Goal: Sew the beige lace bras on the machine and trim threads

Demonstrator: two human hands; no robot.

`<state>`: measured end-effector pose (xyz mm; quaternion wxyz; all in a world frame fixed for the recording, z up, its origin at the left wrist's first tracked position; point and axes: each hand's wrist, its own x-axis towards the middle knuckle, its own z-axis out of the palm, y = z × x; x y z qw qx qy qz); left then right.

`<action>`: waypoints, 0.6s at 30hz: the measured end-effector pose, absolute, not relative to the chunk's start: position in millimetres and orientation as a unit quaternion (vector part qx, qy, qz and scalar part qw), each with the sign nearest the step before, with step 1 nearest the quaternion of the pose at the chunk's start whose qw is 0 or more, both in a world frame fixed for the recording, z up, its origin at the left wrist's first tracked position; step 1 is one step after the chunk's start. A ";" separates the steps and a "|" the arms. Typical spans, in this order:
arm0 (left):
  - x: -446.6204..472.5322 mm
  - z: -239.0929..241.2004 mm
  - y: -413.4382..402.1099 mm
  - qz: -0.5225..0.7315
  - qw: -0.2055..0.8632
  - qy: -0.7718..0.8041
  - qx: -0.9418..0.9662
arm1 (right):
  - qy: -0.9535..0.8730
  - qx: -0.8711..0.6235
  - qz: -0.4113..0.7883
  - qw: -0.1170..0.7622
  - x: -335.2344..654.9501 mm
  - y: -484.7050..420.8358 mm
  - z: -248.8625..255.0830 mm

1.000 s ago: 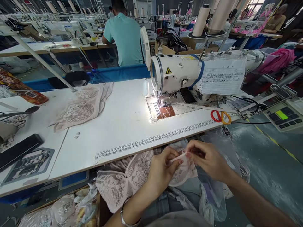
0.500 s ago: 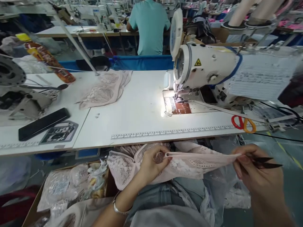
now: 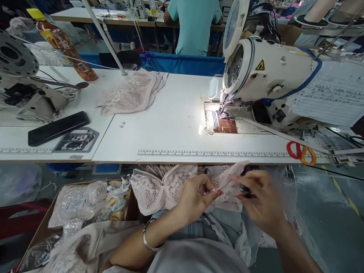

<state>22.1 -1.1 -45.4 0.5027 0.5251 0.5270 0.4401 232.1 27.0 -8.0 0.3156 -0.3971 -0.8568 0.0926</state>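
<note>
A pale pink lace garment (image 3: 159, 185) lies across my lap below the table edge. My left hand (image 3: 196, 197) pinches its edge, fingers closed on the lace. My right hand (image 3: 256, 197) is blurred by motion just to the right, close to the left hand, and grips small black thread snips (image 3: 246, 187) against the same lace. A silver bangle (image 3: 148, 240) sits on my left wrist.
A white sewing machine (image 3: 267, 76) with a lit needle area stands on the white table (image 3: 170, 125). Red and orange scissors (image 3: 301, 151) lie at right, a lace pile (image 3: 131, 94) at back left, a black bar (image 3: 58, 128) at left. A box of bagged pieces (image 3: 85, 204) sits below. A person in teal (image 3: 195, 22) works beyond.
My right hand, stretched far right with the lace pulled taut half a second ago, has come back in beside my left hand. The view has tilted down and left.
</note>
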 end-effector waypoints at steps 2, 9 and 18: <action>24.6 -43.9 -3.7 0.439 0.494 0.525 0.536 | -0.879 -0.361 0.089 0.299 220.0 27.0 -11.0; 23.0 -42.6 -3.7 0.428 0.565 0.465 0.531 | -0.900 -0.269 0.013 0.342 219.3 31.5 -13.6; -22.2 -0.3 20.4 0.332 0.453 0.228 0.795 | -0.942 -0.189 0.148 0.233 242.1 11.1 31.0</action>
